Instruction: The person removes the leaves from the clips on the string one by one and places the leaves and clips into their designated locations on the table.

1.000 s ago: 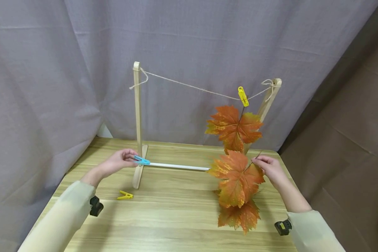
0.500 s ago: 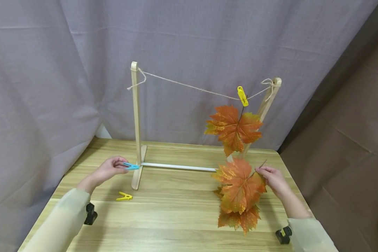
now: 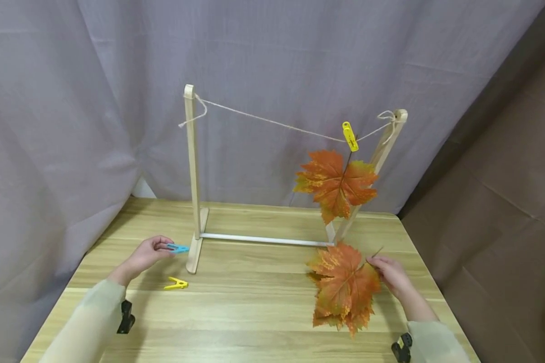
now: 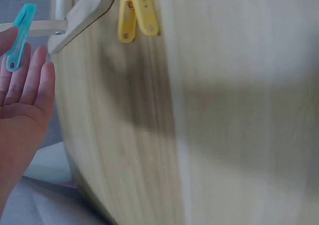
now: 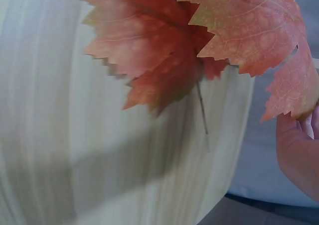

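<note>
Right hand (image 3: 390, 272) pinches an orange leaf (image 3: 342, 282) by its stem, while with my left hand (image 3: 152, 252) I grip a blue peg (image 3: 178, 248) between thumb and fingers. The leaf I hold is low at the right of the table (image 3: 236, 312), in front of the wooden stand's right post (image 3: 381, 151), well below the string (image 3: 272, 122). Under it lie more leaves (image 5: 144, 56); I see at least 1, with its stem on the tabletop, but the overlap is too thick for me to swear to the count. My blue peg hovers low near the foot of the left post (image 3: 192, 166), and a spare yellow peg (image 3: 176, 283) lies on the table just in front of that hand. Up on the string, toward the right post, 1 yellow clip (image 3: 350, 136) already has 1 hanging leaf (image 3: 338, 184) by its stem. So I judge that I am at the gathering step for leaf number 2: leaf in my right hand, peg in my left, neither at the string. As I see it, the next move calls for lifting the leaf until its stem meets the string to the left of the hanging leaf, then squeezing the blue peg and closing it over stem and string together, without tugging the line.
</note>
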### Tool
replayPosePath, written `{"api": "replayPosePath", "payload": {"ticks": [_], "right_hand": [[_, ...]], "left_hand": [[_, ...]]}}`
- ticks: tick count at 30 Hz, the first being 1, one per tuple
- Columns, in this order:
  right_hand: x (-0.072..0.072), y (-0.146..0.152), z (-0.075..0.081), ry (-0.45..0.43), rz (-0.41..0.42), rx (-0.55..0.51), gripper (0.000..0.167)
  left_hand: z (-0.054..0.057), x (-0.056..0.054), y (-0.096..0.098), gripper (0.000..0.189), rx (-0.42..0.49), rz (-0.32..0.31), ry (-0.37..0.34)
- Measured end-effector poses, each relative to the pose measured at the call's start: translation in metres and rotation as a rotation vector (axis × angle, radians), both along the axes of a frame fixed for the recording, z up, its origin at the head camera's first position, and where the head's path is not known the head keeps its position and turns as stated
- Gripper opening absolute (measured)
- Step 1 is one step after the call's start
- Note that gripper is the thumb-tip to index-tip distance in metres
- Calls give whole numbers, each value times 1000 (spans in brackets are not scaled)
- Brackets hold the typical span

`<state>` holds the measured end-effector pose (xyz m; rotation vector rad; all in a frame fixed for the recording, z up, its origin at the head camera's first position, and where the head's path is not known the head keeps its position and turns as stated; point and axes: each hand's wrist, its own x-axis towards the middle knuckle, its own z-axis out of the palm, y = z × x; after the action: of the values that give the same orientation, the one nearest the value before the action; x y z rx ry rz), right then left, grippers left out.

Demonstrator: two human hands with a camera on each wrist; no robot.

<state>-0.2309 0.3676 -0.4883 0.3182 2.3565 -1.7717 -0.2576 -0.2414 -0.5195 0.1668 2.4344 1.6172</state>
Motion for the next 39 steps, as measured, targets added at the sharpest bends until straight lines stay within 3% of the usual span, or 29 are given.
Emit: {"api": "replayPosePath", "payload": {"ticks": [9, 21, 30, 39], "right_hand": [[2, 2, -19, -24, -12, 25, 20], [5, 8, -42, -59, -43, -17, 21], [8, 10, -50, -76, -57, -13, 21], [13, 18, -54, -97, -78, -47, 20]], "left_hand": [[-19, -1, -7, 42, -27, 14, -23], [-30, 10, -16, 39, -81, 12, -64], [-39, 12, -16, 35, -109, 19, -43], [-42, 13, -14, 33, -156, 26, -11]]}}
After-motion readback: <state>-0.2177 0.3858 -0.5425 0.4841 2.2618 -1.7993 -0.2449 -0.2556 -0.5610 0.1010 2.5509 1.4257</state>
